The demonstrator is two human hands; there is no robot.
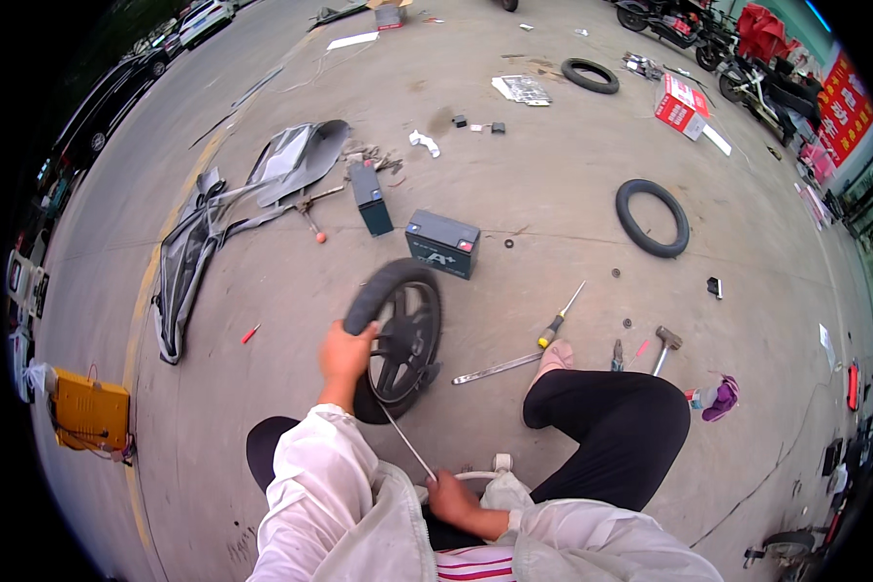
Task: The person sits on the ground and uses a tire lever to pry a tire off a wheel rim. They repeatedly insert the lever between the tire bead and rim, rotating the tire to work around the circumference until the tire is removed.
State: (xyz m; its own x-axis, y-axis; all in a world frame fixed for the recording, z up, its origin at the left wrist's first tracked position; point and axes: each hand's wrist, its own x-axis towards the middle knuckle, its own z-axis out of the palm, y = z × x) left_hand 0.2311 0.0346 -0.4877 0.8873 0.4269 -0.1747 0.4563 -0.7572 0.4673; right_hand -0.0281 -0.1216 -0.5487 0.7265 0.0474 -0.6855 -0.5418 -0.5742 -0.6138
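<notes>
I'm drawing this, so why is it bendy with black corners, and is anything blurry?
Head view: the fisheye lens curves the yellow line and leaves black corners; head view: the wheel and left hand look smeared, while the nearer battery looks sharper; head view: the ground has soft, even light.

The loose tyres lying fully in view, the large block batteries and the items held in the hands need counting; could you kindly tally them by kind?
Loose tyres: 2
Large block batteries: 2
Wheel in the left hand: 1
Thin rod in the right hand: 1
Total: 6
</notes>
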